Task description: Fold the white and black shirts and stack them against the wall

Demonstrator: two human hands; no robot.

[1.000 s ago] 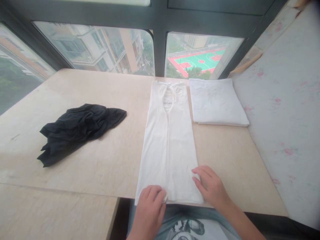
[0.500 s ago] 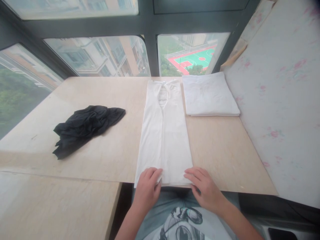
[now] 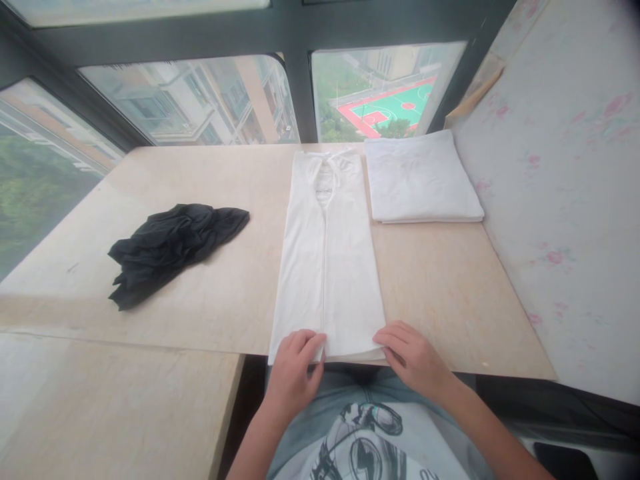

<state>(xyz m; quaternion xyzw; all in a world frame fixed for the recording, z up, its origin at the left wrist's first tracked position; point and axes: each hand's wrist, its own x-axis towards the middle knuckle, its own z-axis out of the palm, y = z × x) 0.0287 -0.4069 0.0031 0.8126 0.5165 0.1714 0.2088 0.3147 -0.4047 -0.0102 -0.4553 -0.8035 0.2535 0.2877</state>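
A white shirt (image 3: 347, 267), folded lengthwise into a long strip, lies in front of me with its neckline at the far end. Its two folded sides meet along a line down the middle. At the near hem, my left hand (image 3: 297, 367) pinches the cloth beside that middle line. My right hand (image 3: 413, 353) grips the hem's right corner between thumb and fingers, lifting it slightly. Left of the shirt lies a crumpled black garment (image 3: 175, 247).
A neatly folded white cloth (image 3: 420, 177) sits at the back right, beside the flower-patterned wall (image 3: 565, 220). The wooden tabletop (image 3: 440, 293) ends just in front of my body. Another tabletop section (image 3: 110, 407) extends at the near left. Windows (image 3: 190, 100) stand behind.
My right hand has shifted slightly right and now pinches the hem's corner, which is raised a little. My left hand stays near the middle line. The view has tilted slightly.
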